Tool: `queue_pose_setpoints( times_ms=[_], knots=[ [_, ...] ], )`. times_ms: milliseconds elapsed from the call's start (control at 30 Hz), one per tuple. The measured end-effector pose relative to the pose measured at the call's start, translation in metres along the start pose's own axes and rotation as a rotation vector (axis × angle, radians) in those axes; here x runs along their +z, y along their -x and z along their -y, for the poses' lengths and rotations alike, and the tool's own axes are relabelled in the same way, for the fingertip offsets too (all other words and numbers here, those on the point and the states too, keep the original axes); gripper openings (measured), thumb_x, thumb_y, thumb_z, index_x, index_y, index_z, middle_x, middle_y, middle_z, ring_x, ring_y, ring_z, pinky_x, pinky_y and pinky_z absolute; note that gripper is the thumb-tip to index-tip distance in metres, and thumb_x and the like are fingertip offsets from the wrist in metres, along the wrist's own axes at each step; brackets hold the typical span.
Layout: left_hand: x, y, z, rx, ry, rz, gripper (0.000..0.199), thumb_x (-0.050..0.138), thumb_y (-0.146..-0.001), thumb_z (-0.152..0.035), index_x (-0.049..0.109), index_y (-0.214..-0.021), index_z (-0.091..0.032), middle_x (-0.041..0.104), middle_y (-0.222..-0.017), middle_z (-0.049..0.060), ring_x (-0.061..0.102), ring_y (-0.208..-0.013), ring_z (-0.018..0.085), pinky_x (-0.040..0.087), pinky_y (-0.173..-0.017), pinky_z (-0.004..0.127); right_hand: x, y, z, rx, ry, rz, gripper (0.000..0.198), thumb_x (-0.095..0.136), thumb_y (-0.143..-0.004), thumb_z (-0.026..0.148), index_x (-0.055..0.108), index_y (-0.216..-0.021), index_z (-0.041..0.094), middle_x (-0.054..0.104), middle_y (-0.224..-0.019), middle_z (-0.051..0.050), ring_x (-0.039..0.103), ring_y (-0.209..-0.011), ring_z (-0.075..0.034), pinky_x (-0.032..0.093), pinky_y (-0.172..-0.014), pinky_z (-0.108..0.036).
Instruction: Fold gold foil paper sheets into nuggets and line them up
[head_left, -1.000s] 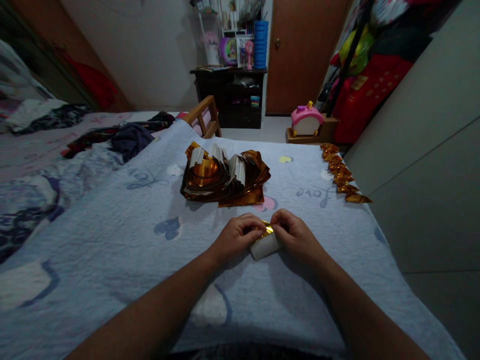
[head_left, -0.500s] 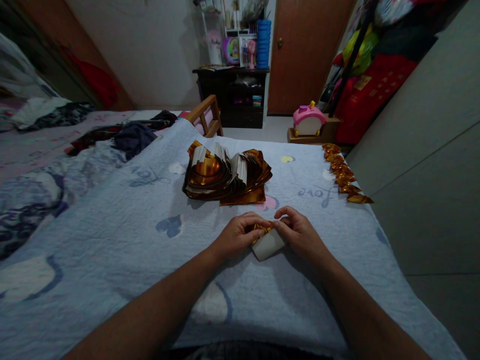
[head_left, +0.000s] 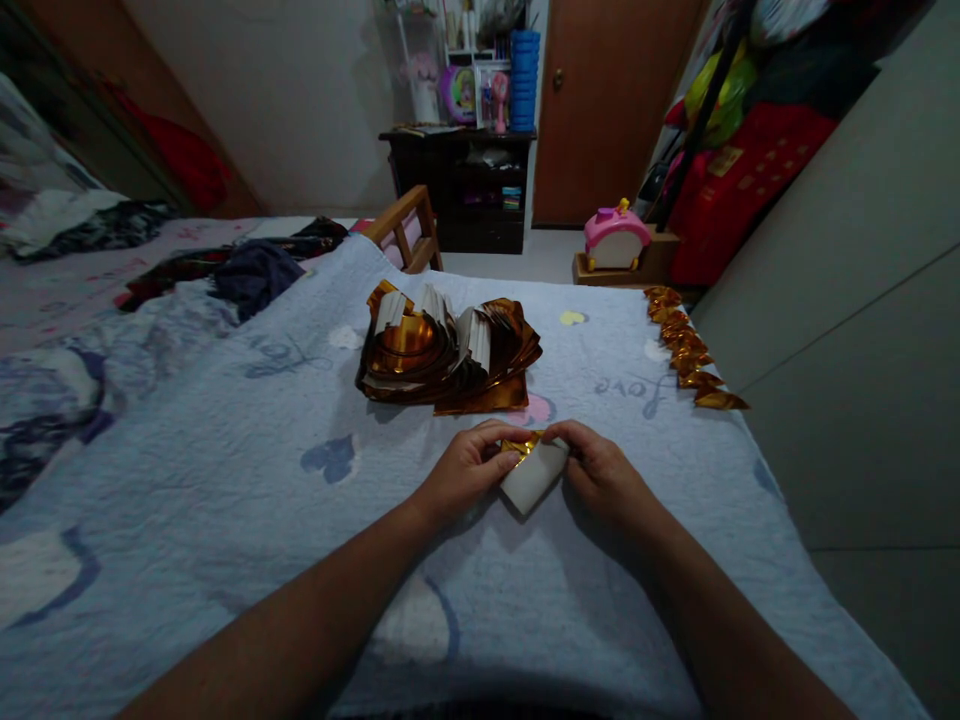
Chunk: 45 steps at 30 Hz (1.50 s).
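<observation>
Between my hands is a partly folded sheet of gold foil paper (head_left: 535, 480), its pale back showing on the near side and shiny gold along the upper left. My left hand (head_left: 480, 460) is closed on its left end, thumb in front and fingers behind. At the upper right corner, my right hand (head_left: 596, 465) pinches it with bent fingers. Just beyond my hands lies a curled stack of gold foil paper (head_left: 412, 345) with white inner faces. One flat gold sheet (head_left: 484, 397) sticks out beneath that stack.
Several folded gold pieces (head_left: 686, 350) form a row along the bed's right edge. A pale blue patterned bedspread (head_left: 247, 480) covers the surface. Dark clothes (head_left: 259, 278) lie at the left. A wooden chair (head_left: 409, 228) and a pink toy (head_left: 616, 238) stand beyond the far edge.
My right fingers have shifted down onto the paper's upper right corner, and more of the pale side shows. My left hand keeps its hold. The view has moved slightly.
</observation>
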<state>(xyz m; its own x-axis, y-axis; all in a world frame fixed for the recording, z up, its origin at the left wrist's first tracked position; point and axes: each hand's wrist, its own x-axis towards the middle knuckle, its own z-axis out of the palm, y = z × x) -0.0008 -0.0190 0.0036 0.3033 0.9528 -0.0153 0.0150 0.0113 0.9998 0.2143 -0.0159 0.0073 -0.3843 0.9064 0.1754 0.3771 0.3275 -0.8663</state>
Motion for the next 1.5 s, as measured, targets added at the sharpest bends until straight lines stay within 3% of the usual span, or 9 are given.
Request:
queue_pose_setpoints(
  times_ms=[167, 267, 367, 500, 633, 867, 1000, 1333, 1500],
  knots=[
    [0.000, 0.001, -0.003, -0.106, 0.145, 0.012, 0.032, 0.076, -0.081, -0.029, 0.075, -0.109, -0.016, 0.070, -0.112, 0.009, 0.064, -0.093, 0.019, 0.050, -0.080, 0.028, 0.006, 0.000, 0.002, -0.167, 0.208, -0.077, 0.030, 0.054, -0.082, 0.010, 0.063, -0.107, 0.023, 0.057, -0.102, -0.007, 0.054, -0.101, -0.024, 0.046, -0.089, -0.040],
    [0.001, 0.002, -0.003, -0.120, 0.162, 0.032, 0.035, 0.075, -0.081, -0.029, 0.073, -0.114, -0.017, 0.069, -0.112, 0.009, 0.065, -0.091, 0.018, 0.050, -0.079, 0.028, 0.007, 0.002, 0.005, -0.222, 0.365, -0.153, 0.034, 0.062, -0.081, 0.013, 0.065, -0.113, 0.024, 0.052, -0.120, -0.012, 0.048, -0.116, -0.030, 0.040, -0.099, -0.049],
    [0.001, 0.001, 0.000, -0.038, 0.080, 0.043, 0.032, 0.071, -0.083, -0.025, 0.074, -0.114, -0.018, 0.067, -0.114, 0.009, 0.065, -0.098, 0.020, 0.051, -0.084, 0.031, 0.008, 0.006, 0.010, -0.249, 0.459, -0.100, 0.029, 0.066, -0.081, 0.015, 0.067, -0.108, 0.025, 0.050, -0.129, -0.011, 0.043, -0.123, -0.033, 0.035, -0.103, -0.051],
    [0.002, 0.001, 0.000, 0.159, -0.218, 0.077, 0.029, 0.064, -0.086, -0.016, 0.075, -0.113, -0.020, 0.068, -0.112, 0.008, 0.064, -0.107, 0.022, 0.048, -0.096, 0.035, 0.009, 0.008, 0.014, -0.275, 0.471, 0.062, 0.013, 0.066, -0.079, 0.011, 0.065, -0.086, 0.022, 0.060, -0.109, -0.007, 0.049, -0.108, -0.027, 0.038, -0.093, -0.043],
    [0.003, 0.001, -0.001, 0.220, -0.362, 0.095, 0.029, 0.059, -0.088, -0.012, 0.074, -0.112, -0.020, 0.070, -0.108, 0.007, 0.064, -0.105, 0.021, 0.049, -0.096, 0.034, 0.013, 0.008, 0.015, -0.248, 0.475, 0.179, 0.015, 0.064, -0.078, 0.006, 0.064, -0.086, 0.019, 0.061, -0.100, -0.006, 0.049, -0.100, -0.024, 0.037, -0.088, -0.040],
    [0.001, 0.003, -0.001, 0.261, -0.636, 0.138, 0.028, 0.056, -0.090, -0.011, 0.071, -0.113, -0.020, 0.070, -0.108, 0.007, 0.060, -0.105, 0.023, 0.045, -0.098, 0.040, 0.018, 0.009, 0.019, -0.222, 0.422, 0.250, 0.004, 0.064, -0.087, 0.015, 0.063, -0.085, 0.018, 0.063, -0.102, -0.007, 0.050, -0.096, -0.022, 0.038, -0.085, -0.038],
    [-0.003, 0.003, -0.001, 0.275, -0.758, 0.150, 0.030, 0.058, -0.090, -0.014, 0.068, -0.118, -0.019, 0.068, -0.116, 0.009, 0.054, -0.108, 0.026, 0.042, -0.099, 0.044, 0.022, 0.009, 0.019, -0.221, 0.410, 0.238, 0.012, 0.059, -0.092, 0.017, 0.064, -0.082, 0.019, 0.064, -0.100, -0.007, 0.050, -0.095, -0.022, 0.038, -0.085, -0.039],
    [-0.013, 0.006, -0.004, 0.208, -0.905, 0.309, 0.046, 0.051, -0.094, -0.018, 0.054, -0.140, -0.026, 0.055, -0.132, 0.010, 0.044, -0.116, 0.028, 0.037, -0.105, 0.048, 0.033, 0.005, 0.014, -0.155, 0.376, 0.206, 0.016, 0.055, -0.094, 0.015, 0.070, -0.099, 0.021, 0.069, -0.101, -0.005, 0.053, -0.091, -0.021, 0.034, -0.082, -0.037],
    [-0.014, 0.006, -0.003, 0.217, -0.890, 0.300, 0.044, 0.047, -0.097, -0.020, 0.054, -0.141, -0.029, 0.055, -0.128, 0.010, 0.045, -0.114, 0.027, 0.038, -0.104, 0.047, 0.037, 0.004, 0.012, -0.084, 0.430, 0.155, 0.012, 0.056, -0.090, 0.013, 0.067, -0.088, 0.018, 0.066, -0.090, -0.006, 0.051, -0.086, -0.021, 0.032, -0.078, -0.035]
  ],
)
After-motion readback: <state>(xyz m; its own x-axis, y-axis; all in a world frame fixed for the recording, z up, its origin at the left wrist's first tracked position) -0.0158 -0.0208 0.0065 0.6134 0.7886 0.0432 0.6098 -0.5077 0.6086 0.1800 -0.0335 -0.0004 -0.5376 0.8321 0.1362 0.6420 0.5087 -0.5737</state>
